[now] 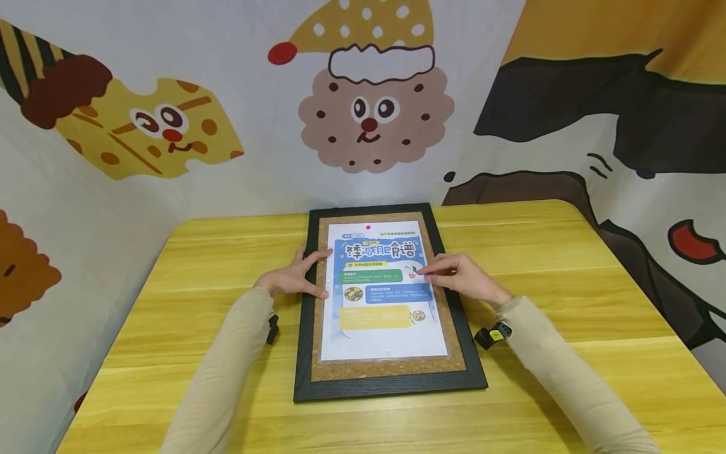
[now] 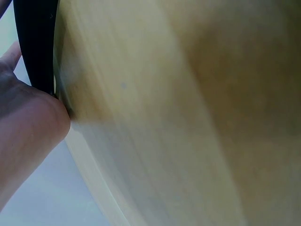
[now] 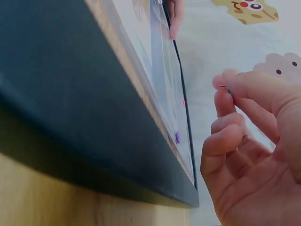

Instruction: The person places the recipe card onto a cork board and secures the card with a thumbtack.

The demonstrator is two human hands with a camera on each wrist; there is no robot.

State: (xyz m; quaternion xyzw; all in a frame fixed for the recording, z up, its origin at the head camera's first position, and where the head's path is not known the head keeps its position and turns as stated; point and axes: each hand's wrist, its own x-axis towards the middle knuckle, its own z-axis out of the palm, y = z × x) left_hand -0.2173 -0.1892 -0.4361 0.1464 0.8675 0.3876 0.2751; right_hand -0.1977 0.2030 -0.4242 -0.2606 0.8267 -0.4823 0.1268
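Note:
A black-framed cork board (image 1: 391, 372) lies flat on the table. On it is a printed sheet (image 1: 382, 340) with blue, green and yellow blocks, under a clear cover. A red pushpin (image 1: 368, 227) sits at the sheet's top edge. My left hand (image 1: 289, 277) rests over the frame's left side, fingers spread, fingertips on the sheet's left edge. My right hand (image 1: 462, 277) is above the sheet's right edge. Between its thumb and fingertips it pinches a small pin with a teal head (image 3: 229, 91). A purple pushpin (image 3: 177, 137) shows on the board in the right wrist view.
The board stands on a yellow wood-grain table (image 1: 567, 284), its far edge near a wall cloth (image 1: 244, 189) printed with cartoon food. Both forearms wear beige sleeves, with a black wrist device (image 1: 492, 335) at the right wrist.

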